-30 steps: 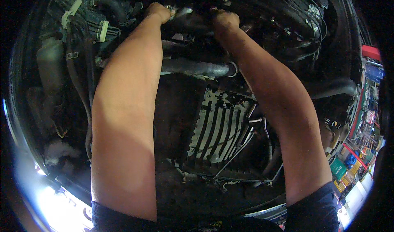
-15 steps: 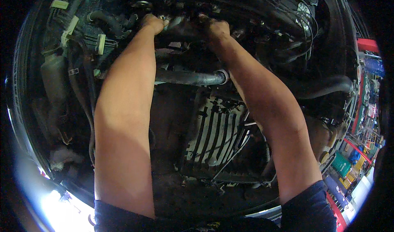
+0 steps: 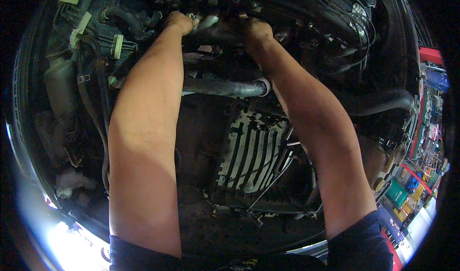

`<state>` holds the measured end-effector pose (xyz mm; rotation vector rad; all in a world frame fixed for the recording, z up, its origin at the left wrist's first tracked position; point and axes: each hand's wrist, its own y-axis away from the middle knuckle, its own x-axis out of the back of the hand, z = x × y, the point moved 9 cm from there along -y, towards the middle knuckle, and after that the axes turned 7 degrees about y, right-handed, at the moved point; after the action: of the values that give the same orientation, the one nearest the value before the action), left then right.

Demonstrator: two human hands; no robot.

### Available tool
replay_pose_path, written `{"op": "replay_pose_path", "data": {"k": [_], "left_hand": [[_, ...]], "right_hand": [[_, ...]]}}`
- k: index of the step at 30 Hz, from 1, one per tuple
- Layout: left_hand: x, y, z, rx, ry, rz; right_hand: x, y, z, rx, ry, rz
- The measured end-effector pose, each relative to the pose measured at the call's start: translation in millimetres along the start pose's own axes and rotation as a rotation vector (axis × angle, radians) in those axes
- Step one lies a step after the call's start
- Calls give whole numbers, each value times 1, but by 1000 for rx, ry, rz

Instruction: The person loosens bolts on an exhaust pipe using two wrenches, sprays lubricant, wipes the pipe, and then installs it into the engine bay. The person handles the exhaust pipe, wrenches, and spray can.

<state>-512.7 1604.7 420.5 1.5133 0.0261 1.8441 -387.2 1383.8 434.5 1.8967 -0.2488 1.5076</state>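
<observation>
Both my arms stretch forward into a dark engine bay. At the far left of centre, my left hand (image 3: 179, 23) is closed, its thumb and fingers curled beside a small shiny metal part (image 3: 192, 17). What those fingers grip is hidden. A pale, lit metal piece (image 3: 209, 21) lies between the two hands. My right hand (image 3: 259, 30) is bent into a closed shape among the dark engine parts at the far centre. Shadow covers its fingertips, and I cannot make out what they hold.
A thick metallic pipe (image 3: 223, 87) crosses below my hands. Nearer lies a ribbed, grimy metal panel (image 3: 256, 151). A black hose (image 3: 383, 102) curves at the right, and thin cables (image 3: 366, 36) loop above it. A green container (image 3: 397, 193) stands among clutter outside the bay.
My right hand has shifted slightly to the right, and its fingers show less. My left hand stays at nearly the same spot. The whole view has tilted a little.
</observation>
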Motion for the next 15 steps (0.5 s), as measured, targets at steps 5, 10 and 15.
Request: {"op": "replay_pose_path", "data": {"k": [5,10,15], "left_hand": [[-4,-1,-9,99,155,-24],[2,-1,-2,8,-44,62],[-6,-16,-7,-31,-50,26]], "right_hand": [[-23,-10,-6,185,59,85],[-22,-18,9,-164,-117,210],[-13,-7,8,-279,50,-28]]}}
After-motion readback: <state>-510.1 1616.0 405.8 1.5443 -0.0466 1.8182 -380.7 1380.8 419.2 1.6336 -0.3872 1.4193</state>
